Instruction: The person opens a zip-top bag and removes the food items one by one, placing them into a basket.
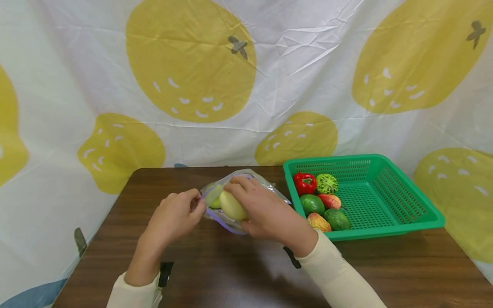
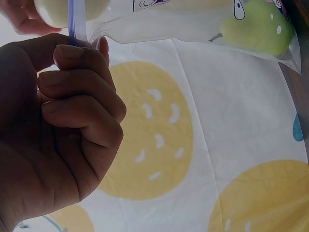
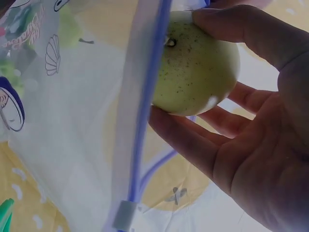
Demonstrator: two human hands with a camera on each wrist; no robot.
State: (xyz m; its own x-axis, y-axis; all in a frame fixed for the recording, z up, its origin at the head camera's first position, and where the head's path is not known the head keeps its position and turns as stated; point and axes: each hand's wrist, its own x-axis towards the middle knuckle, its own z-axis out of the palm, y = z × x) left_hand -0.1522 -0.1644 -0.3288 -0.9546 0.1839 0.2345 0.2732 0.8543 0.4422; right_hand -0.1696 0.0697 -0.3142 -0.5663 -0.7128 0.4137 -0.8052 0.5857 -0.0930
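A clear zip bag [image 1: 231, 226] with a purple-blue zip edge lies on the table, its mouth towards me. My left hand [image 1: 174, 216] pinches the left side of its mouth, fingers curled in the left wrist view. My right hand [image 1: 265, 209] grips a pale yellow-green round fruit [image 3: 203, 67] at the mouth; a short stem and dark speckles show in the right wrist view. Part of this fruit is behind the zip edge there. Inside the bag is a green fruit [image 2: 260, 29] with a stem. A grey slider [image 3: 125, 215] sits on the zip.
Right of the bag stands a green plastic basket [image 1: 369, 201]. Along its left side lie a red pepper [image 1: 304, 184], a striped green round item [image 1: 327, 183], avocado-like green fruits [image 1: 312, 204] and red-yellow fruits [image 1: 319, 222]. A lemon-print cloth [image 1: 215, 141] hangs behind the brown table [image 1: 115, 248].
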